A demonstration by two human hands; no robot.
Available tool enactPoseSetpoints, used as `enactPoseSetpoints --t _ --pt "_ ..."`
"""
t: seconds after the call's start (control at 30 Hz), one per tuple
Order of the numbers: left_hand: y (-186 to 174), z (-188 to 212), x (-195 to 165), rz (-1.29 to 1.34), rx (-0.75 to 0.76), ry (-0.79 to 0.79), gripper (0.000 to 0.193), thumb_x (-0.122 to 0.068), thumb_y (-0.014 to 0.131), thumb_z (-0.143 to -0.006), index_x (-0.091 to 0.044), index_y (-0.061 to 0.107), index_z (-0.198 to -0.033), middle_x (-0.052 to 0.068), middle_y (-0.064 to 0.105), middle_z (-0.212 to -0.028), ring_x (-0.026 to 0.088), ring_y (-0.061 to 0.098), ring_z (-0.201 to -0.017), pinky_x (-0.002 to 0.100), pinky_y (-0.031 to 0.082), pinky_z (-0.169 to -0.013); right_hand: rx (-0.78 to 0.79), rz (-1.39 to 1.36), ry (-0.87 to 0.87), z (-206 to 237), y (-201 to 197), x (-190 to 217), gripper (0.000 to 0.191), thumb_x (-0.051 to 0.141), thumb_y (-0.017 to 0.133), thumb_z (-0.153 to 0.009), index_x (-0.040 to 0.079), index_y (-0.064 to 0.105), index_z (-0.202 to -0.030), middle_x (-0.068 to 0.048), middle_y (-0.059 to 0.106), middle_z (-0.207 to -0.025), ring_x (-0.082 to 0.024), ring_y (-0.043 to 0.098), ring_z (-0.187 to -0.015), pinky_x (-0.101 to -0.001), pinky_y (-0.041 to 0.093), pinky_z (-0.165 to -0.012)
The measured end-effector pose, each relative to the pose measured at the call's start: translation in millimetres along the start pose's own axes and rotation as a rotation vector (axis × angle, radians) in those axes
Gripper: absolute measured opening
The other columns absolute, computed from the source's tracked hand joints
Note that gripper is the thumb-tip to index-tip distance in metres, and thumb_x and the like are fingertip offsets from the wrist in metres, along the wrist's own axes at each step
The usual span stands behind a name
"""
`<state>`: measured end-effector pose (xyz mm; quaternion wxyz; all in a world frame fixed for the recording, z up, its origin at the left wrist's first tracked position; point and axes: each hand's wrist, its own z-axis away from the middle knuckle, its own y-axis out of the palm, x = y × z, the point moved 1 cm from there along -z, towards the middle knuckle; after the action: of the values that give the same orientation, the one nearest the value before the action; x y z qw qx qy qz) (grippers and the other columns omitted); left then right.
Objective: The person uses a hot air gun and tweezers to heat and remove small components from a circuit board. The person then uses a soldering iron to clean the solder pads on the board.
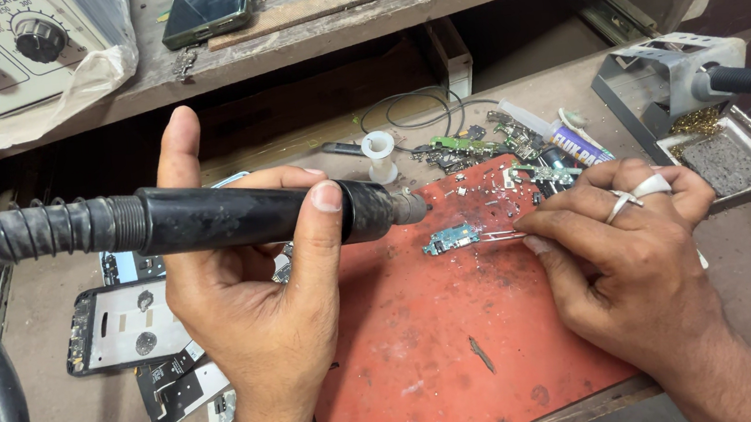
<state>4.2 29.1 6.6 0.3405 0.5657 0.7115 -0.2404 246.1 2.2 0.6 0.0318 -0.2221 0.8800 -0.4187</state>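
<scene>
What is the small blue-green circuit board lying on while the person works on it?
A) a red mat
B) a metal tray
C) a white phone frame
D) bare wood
A: the small circuit board lies on the red mat, with the hot-air tool in the left hand aimed at it and the tweezers in the right hand reaching it.

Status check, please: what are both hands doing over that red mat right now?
Left hand grips black hot-air handpiece, nozzle aimed at small blue-green circuit board. Right hand pins board with tweezers. Loose parts crowd mat's far edge.
</scene>
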Motion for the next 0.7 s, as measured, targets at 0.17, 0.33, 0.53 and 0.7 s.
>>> enactPoseSetpoints --t 0.17,0.33,0.53,0.7 --pt "0.7 0.3 -0.4 -0.012 -0.001 -0.006 0.076 -0.001 0.073 -0.106 0.008 0.022 -0.162 0.006 0.074 -0.102 0.007 0.072 -0.091 0.018 0.060 -0.076 0.021 0.012 0.008 -0.3 0.9 -0.8 0.009 0.014 0.077 -0.082 0.015 0.076 -0.090 0.004 0.073 -0.091 -0.020 0.062 -0.098 -0.0462 0.026 -0.102" --pt "0.4 -0.4 -0.1 0.003 -0.001 -0.002 0.077 -0.001 0.073 -0.106 0.007 0.021 -0.162 0.006 0.074 -0.102 0.007 0.071 -0.091 0.018 0.059 -0.077 0.017 0.011 -0.001 -0.8 1.3 -0.4 0.007 0.013 0.077 -0.082 0.016 0.075 -0.087 0.004 0.072 -0.089 -0.020 0.062 -0.096 -0.0463 0.027 -0.099" --pt "-0.3 -0.5 -0.1 -0.010 -0.001 -0.001 0.077 0.000 0.073 -0.105 0.007 0.021 -0.162 0.006 0.074 -0.102 0.007 0.071 -0.090 0.018 0.058 -0.075 0.027 0.010 -0.004 -1.0 2.0 -0.9 0.006 0.013 0.077 -0.082 0.016 0.074 -0.087 0.005 0.071 -0.088 -0.019 0.062 -0.096 -0.0462 0.026 -0.099" --pt "0.2 0.1 0.2 0.009 -0.001 0.000 0.077 0.000 0.073 -0.106 0.007 0.021 -0.163 0.007 0.074 -0.103 0.007 0.071 -0.092 0.018 0.059 -0.078 0.007 0.002 -0.002 0.3 1.4 -1.8 0.008 0.012 0.077 -0.082 0.014 0.075 -0.089 0.004 0.072 -0.090 -0.020 0.062 -0.097 -0.0450 0.026 -0.100"
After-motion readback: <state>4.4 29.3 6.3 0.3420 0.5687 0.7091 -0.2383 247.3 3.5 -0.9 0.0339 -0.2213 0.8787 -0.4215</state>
